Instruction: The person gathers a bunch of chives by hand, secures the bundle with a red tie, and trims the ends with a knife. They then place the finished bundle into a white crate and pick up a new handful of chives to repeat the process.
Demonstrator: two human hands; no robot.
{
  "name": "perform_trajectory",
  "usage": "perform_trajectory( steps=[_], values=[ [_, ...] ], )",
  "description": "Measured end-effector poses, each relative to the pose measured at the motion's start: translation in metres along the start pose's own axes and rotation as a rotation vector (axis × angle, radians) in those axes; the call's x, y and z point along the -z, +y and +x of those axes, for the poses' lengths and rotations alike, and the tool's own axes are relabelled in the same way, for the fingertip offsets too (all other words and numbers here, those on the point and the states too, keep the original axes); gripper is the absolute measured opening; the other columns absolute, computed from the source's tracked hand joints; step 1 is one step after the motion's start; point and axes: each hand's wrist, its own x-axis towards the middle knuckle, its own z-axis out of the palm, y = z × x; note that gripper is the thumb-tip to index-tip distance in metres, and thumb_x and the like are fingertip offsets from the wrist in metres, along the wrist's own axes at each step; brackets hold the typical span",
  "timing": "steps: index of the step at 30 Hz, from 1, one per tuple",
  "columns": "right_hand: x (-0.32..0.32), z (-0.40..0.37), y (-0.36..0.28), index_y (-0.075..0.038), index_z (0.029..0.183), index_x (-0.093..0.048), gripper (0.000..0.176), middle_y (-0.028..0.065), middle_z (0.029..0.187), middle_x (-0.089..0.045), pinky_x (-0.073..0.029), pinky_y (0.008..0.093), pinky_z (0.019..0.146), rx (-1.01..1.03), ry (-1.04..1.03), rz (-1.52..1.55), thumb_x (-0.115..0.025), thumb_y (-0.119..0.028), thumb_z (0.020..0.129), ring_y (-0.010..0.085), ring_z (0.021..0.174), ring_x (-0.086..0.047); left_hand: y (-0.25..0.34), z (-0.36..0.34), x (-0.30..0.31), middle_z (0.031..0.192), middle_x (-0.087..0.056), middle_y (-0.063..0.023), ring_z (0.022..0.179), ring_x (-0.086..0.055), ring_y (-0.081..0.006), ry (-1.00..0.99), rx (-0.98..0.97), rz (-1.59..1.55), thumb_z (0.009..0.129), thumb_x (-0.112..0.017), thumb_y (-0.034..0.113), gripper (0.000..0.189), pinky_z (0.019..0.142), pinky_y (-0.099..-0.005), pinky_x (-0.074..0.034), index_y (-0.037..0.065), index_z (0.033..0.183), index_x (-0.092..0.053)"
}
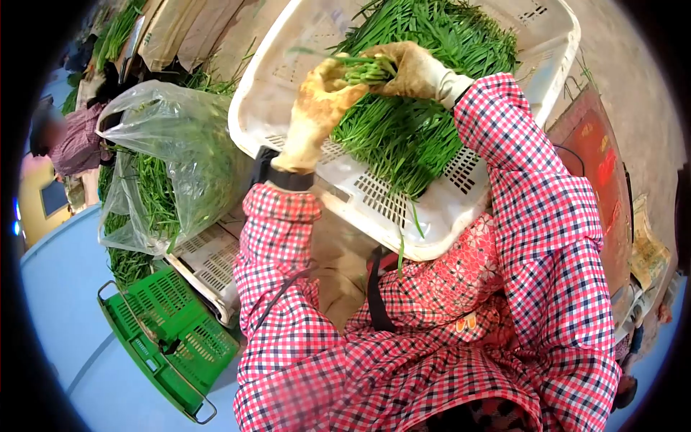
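Observation:
Both my hands wear stained, pale work gloves and meet above a white plastic crate [252,108]. Fingers of my left hand [321,102] are closed round one side of a small bunch of garlic chives [368,70], its cut stalk ends facing me. My right hand [412,69] grips the same bunch from the other side. Below them, a large heap of long, flat-leaved garlic chives [407,137] fills the middle of the crate. A few loose leaves hang over its near rim.
To the left, a clear plastic bag [205,151] of greens rests on another white crate [209,263]. A green basket [169,338] with metal handles stands nearer. Cardboard [173,32] lies at upper left; a red board [594,158] is at right. Another person [75,140] is at far left.

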Motion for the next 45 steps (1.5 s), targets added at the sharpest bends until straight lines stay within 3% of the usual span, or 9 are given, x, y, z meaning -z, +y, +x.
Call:
perform_trajectory(
  steps=[9, 16, 21, 28, 29, 32, 42, 43, 45],
  values=[
    [-0.004, 0.002, 0.034, -0.013, 0.133, -0.056, 0.073, 0.0070, 0.110, -0.071, -0.054, 0.0311, 0.088, 0.206, 0.227, -0.034, -0.089, -0.016, 0.067, 0.0174, 0.098, -0.067, -0.010, 0.032, -0.021, 0.098, -0.070, -0.0078, 0.088, -0.067, -0.0130, -0.040, -0.107, -0.186, 0.075, -0.080, 0.009, 0.051, 0.077, -0.0223, -0.054, -0.004, 0.120, -0.058],
    [-0.002, -0.003, 0.042, -0.006, 0.125, -0.061, 0.057, 0.0037, 0.105, -0.071, -0.054, 0.0272, 0.086, 0.265, 0.258, 0.046, -0.084, -0.014, 0.074, 0.0109, 0.092, -0.065, 0.033, 0.040, -0.017, 0.096, -0.070, -0.0082, 0.086, -0.066, -0.0150, -0.197, -0.156, 0.454, 0.075, -0.079, 0.017, 0.053, 0.073, -0.0259, -0.053, 0.001, 0.122, -0.060],
    [0.004, -0.008, 0.030, -0.007, 0.117, -0.065, 0.047, 0.0013, 0.101, -0.072, -0.052, 0.0255, 0.086, 0.184, 0.259, 0.184, -0.082, -0.011, 0.074, 0.0107, 0.089, -0.065, 0.044, 0.040, 0.022, 0.123, -0.063, -0.0187, 0.110, -0.062, -0.0268, -0.133, -0.073, 0.322, 0.073, -0.085, 0.038, 0.084, 0.096, -0.0335, -0.049, 0.001, 0.138, -0.046],
    [-0.003, -0.013, 0.017, -0.007, 0.124, -0.063, 0.056, 0.0034, 0.110, -0.070, -0.054, 0.0315, 0.090, 0.150, 0.237, 0.297, -0.085, -0.013, 0.073, 0.0140, 0.097, -0.065, -0.118, 0.061, -0.076, 0.137, -0.053, -0.0186, 0.128, -0.049, -0.0277, -0.402, -0.112, 0.593, 0.058, -0.089, 0.050, 0.109, 0.111, -0.0352, -0.036, 0.005, 0.143, -0.039],
    [-0.005, -0.014, 0.014, -0.008, 0.123, -0.063, 0.054, 0.0043, 0.110, -0.070, -0.055, 0.0328, 0.090, 0.134, 0.215, 0.373, -0.084, -0.015, 0.074, 0.0152, 0.096, -0.065, -0.141, 0.068, -0.083, 0.148, -0.040, -0.0187, 0.136, -0.040, -0.0298, -0.539, 0.167, 0.551, 0.057, -0.086, 0.058, 0.113, 0.114, -0.0429, -0.029, 0.014, 0.147, -0.036],
    [-0.005, -0.013, 0.015, -0.005, 0.122, -0.064, 0.051, 0.0086, 0.107, -0.069, -0.055, 0.0336, 0.090, 0.343, 0.317, -0.215, -0.082, -0.012, 0.075, 0.0194, 0.093, -0.067, -0.222, 0.076, -0.118, 0.157, -0.017, -0.0134, 0.145, -0.015, -0.0322, -0.383, 0.057, 0.817, 0.057, -0.084, 0.062, 0.120, 0.115, -0.0528, -0.021, 0.021, 0.152, -0.024],
    [0.030, 0.005, -0.013, -0.003, 0.105, -0.068, 0.037, 0.0039, 0.092, -0.072, -0.059, 0.0257, 0.076, 0.501, 0.502, 0.388, -0.080, 0.004, 0.071, 0.0142, 0.084, -0.069, -0.205, 0.055, -0.148, 0.161, -0.005, -0.0198, 0.149, -0.006, -0.0355, -0.455, 0.356, 1.159, 0.074, -0.059, 0.077, 0.128, 0.115, -0.0549, -0.019, -0.003, 0.152, 0.005],
    [0.038, -0.003, -0.028, -0.010, 0.086, -0.068, 0.004, 0.0008, 0.072, -0.064, -0.047, 0.0256, 0.055, 0.425, 0.284, 1.062, -0.070, -0.013, 0.086, 0.0120, 0.058, -0.054, -0.212, 0.054, -0.147, 0.161, -0.002, -0.0197, 0.149, 0.000, -0.0338, -0.449, 0.362, 1.146, 0.075, -0.057, 0.079, 0.127, 0.117, -0.0538, -0.014, 0.000, 0.153, 0.005],
    [0.069, -0.007, -0.035, -0.009, 0.081, -0.065, 0.009, 0.0003, 0.072, -0.064, -0.051, 0.0273, 0.058, 0.516, 0.481, 0.449, -0.074, -0.009, 0.082, 0.0109, 0.061, -0.058, -0.213, 0.057, -0.150, 0.161, -0.001, -0.0196, 0.149, 0.002, -0.0338, -0.501, 0.400, 1.164, 0.076, -0.056, 0.079, 0.125, 0.117, -0.0536, -0.012, 0.003, 0.154, 0.005]
  ],
)
